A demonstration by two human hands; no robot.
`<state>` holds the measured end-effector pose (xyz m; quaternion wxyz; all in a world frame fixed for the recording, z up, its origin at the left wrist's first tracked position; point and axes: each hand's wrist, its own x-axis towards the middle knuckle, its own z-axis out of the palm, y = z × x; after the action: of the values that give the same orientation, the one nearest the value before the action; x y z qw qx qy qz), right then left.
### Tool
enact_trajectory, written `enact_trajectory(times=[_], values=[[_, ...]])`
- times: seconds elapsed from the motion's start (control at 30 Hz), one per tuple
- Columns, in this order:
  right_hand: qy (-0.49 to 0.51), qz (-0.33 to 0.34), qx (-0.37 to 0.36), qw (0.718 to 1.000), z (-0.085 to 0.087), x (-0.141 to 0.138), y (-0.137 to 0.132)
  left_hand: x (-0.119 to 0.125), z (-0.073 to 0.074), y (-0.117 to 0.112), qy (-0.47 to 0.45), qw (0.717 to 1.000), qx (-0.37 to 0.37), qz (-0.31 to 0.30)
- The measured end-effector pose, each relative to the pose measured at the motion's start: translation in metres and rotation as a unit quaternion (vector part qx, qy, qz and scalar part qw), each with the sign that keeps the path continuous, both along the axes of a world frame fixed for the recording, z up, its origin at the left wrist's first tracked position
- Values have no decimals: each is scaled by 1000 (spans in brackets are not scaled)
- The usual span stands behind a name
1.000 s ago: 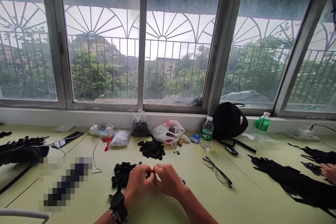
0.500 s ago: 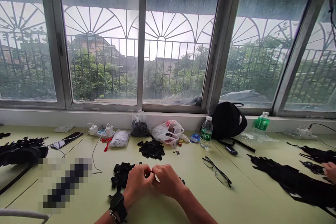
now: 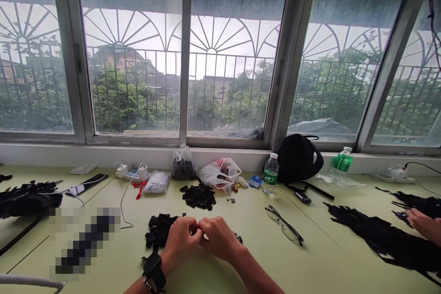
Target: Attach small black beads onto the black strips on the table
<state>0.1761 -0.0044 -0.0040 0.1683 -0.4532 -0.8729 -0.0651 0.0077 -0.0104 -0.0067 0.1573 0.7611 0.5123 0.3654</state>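
My left hand [image 3: 182, 238], with a black watch [image 3: 153, 268] on its wrist, is closed in a pinch. Its fingertips meet those of my right hand [image 3: 217, 240], which is closed too. Whatever lies between them is hidden by the fingers. Just left of my left hand is a pile of black fabric pieces [image 3: 159, 229], partly covered by the hand. A second black pile [image 3: 199, 196] sits farther back. Small dark parts [image 3: 238, 238] peek out beside my right hand.
Eyeglasses [image 3: 284, 225] lie right of my hands. At the back stand a water bottle [image 3: 270, 173], a white plastic bag [image 3: 220, 174] and a black cap [image 3: 298, 158]. Another person's hand [image 3: 422, 225] works at the right edge near long black strips [image 3: 382, 234]. A white cable [image 3: 123, 206] runs at left.
My hands stay pinched together in nearly the same place. The other person's hand at the right edge has moved left, further into view, over the small dark parts there.
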Motion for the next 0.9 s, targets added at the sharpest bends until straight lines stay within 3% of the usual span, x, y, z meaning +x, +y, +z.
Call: enact_trajectory(times=[0.9], values=[[-8,25,35,999,-2,2,1,-2,-6,10,-77,995,-48,-40]])
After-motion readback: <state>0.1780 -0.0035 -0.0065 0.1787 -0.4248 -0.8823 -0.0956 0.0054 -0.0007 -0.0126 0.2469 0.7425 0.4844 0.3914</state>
